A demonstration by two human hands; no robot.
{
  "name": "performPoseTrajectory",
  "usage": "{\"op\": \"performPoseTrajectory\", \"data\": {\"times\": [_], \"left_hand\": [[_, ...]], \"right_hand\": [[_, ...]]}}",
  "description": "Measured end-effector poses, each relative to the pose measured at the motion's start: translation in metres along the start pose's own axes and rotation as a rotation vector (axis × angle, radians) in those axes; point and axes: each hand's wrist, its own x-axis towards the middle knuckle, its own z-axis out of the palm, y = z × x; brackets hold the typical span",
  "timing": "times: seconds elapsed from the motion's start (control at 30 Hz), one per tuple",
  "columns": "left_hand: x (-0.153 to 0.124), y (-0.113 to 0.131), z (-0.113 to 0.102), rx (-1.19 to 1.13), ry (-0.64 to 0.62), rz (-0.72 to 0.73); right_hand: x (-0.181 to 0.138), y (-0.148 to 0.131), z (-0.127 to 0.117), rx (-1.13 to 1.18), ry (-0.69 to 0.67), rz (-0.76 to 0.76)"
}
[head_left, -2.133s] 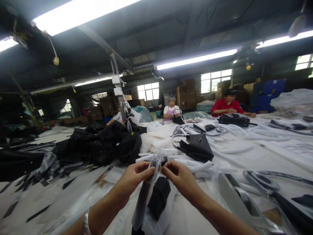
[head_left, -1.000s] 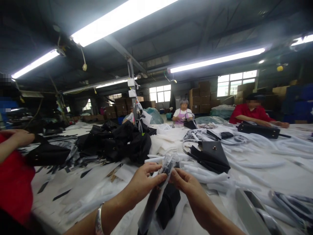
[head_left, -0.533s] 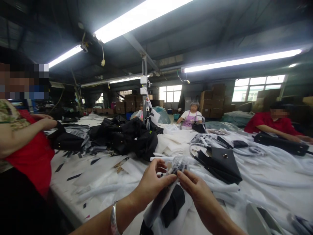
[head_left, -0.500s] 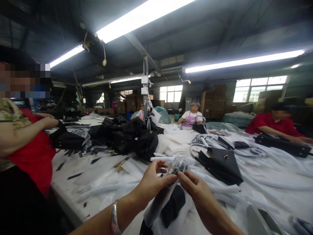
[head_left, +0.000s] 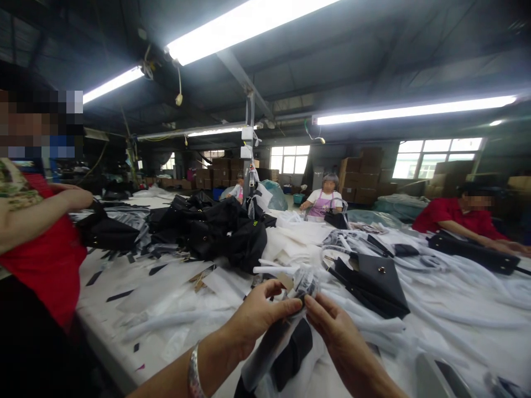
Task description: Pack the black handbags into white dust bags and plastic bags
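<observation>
My left hand [head_left: 259, 312], with a silver bangle at the wrist, pinches a dark strap wrapped in clear plastic [head_left: 264, 351] between thumb and fingers. A small tan piece [head_left: 285, 280] shows at its fingertips. On the other side, my right hand [head_left: 338, 326] closes its fingertips on the same plastic wrapping. Crumpled clear film [head_left: 306, 281] sticks up just beyond both hands. The strap runs down toward me, beside a black folded piece [head_left: 293, 354]. Past my right hand lies a black bag [head_left: 375, 282] with a gold-coloured clasp.
White foam tubes [head_left: 369, 319] and sheets cover the table [head_left: 102, 318]. A heap of black bags [head_left: 211, 229] lies left of a post. One person in a red apron [head_left: 45, 243] stands at left. Others sit across the table and at right. A grey object [head_left: 440, 376] is near front right.
A small tan piece now shows at my left fingertips. Both hands keep their pinch on the wrapped strap, nearly in place. The view has shifted slightly.
</observation>
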Motion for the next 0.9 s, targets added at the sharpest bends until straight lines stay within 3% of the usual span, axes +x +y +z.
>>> {"op": "performPoseTrajectory", "data": {"times": [0.13,0.3,0.47,0.67,0.9], "left_hand": [[0.000,0.000,0.001,0.087,0.088,0.078],[0.004,-0.001,0.002,-0.062,-0.008,0.137],[0.006,-0.002,-0.002,-0.101,-0.078,0.129],[0.003,0.000,-0.001,0.031,0.044,0.165],[-0.009,0.004,0.012,0.223,0.167,0.239]], "right_hand": [[0.002,-0.002,-0.001,-0.035,0.015,0.010],[0.006,-0.002,-0.005,-0.081,0.041,0.059],[-0.003,-0.010,-0.003,0.184,0.134,0.104],[-0.014,-0.007,0.003,0.268,0.145,0.084],[-0.008,0.017,0.016,0.131,0.346,-0.066]]}}
